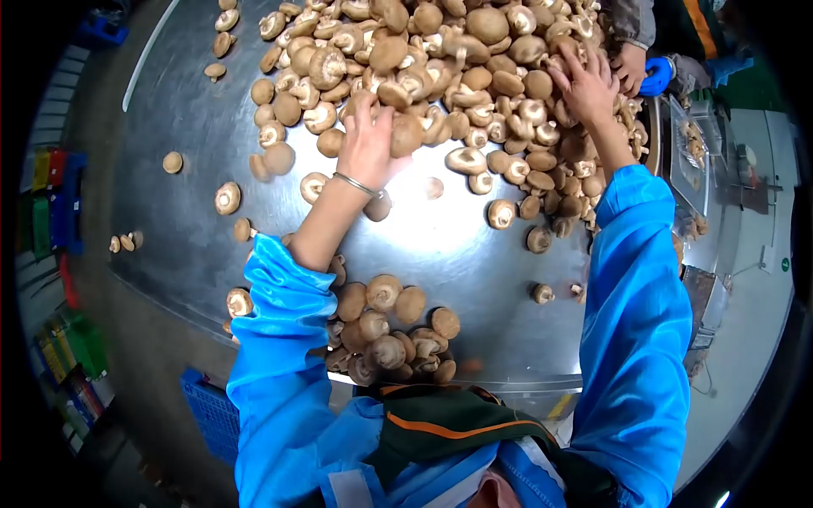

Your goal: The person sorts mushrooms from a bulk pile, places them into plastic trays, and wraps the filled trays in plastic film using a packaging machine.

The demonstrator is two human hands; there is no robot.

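Brown-capped mushrooms (487, 25) lie in a large heap across the far side of a metal table (474, 313). At the near edge of the heap, my left hand (368, 148), with a bangle on its wrist, has its fingers curled round a mushroom (406, 135). My right hand (586, 89) reaches onto the right part of the heap, palm down, fingers spread over the mushrooms. What lies beneath its palm is hidden. Between my forearms a few single mushrooms (501, 213) rest on the metal. A smaller pile (388, 351) sits at the table's near edge, right of my left sleeve.
A co-worker's hand (629, 68) touches the heap close to my right hand, beside a blue object (656, 76). Clear plastic trays (690, 144) stand at the right. Scattered mushrooms (227, 198) lie on the left. A blue crate (210, 415) is on the floor.
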